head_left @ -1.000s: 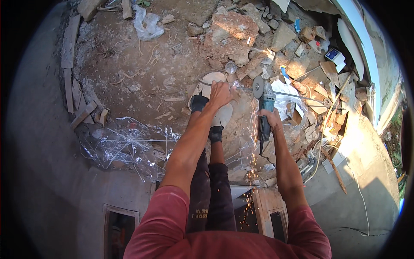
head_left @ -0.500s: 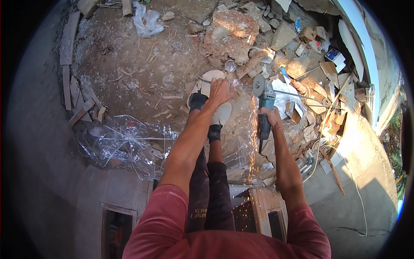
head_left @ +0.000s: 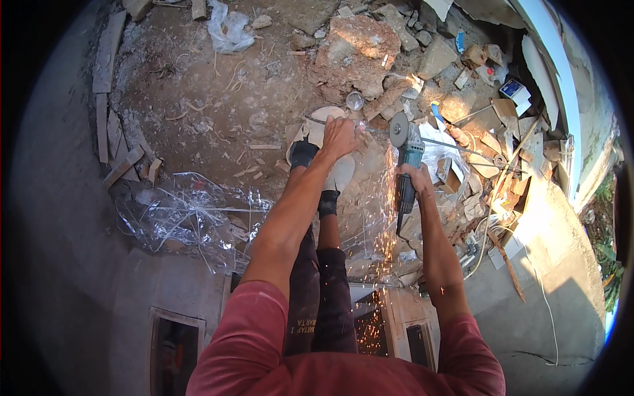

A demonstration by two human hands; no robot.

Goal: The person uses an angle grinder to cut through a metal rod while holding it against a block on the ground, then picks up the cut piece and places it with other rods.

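My right hand point(head_left: 415, 177) grips a teal and black angle grinder point(head_left: 411, 156) by its body, with its cord trailing down. The grinder's round disc point(head_left: 399, 129) meets a thin metal rod point(head_left: 456, 148) that runs sideways across the picture. Orange sparks point(head_left: 387, 231) stream from the contact toward me. My left hand point(head_left: 339, 136) is closed round the rod to the left of the disc, over my feet. The fingertips are partly hidden. Whether the disc has cut through the rod, I cannot tell.
Broken rock point(head_left: 356, 56), wood scraps and rubble cover the ground ahead and to the right. Clear plastic sheeting point(head_left: 191, 214) lies at the left. A crumpled plastic bag point(head_left: 229, 30) is farther off. A white cable point(head_left: 545, 297) hangs over the concrete at the right.
Both hands keep nearly the same place, and the disc stays at the rod. The spark stream looks denser lower down. The view has shifted slightly.
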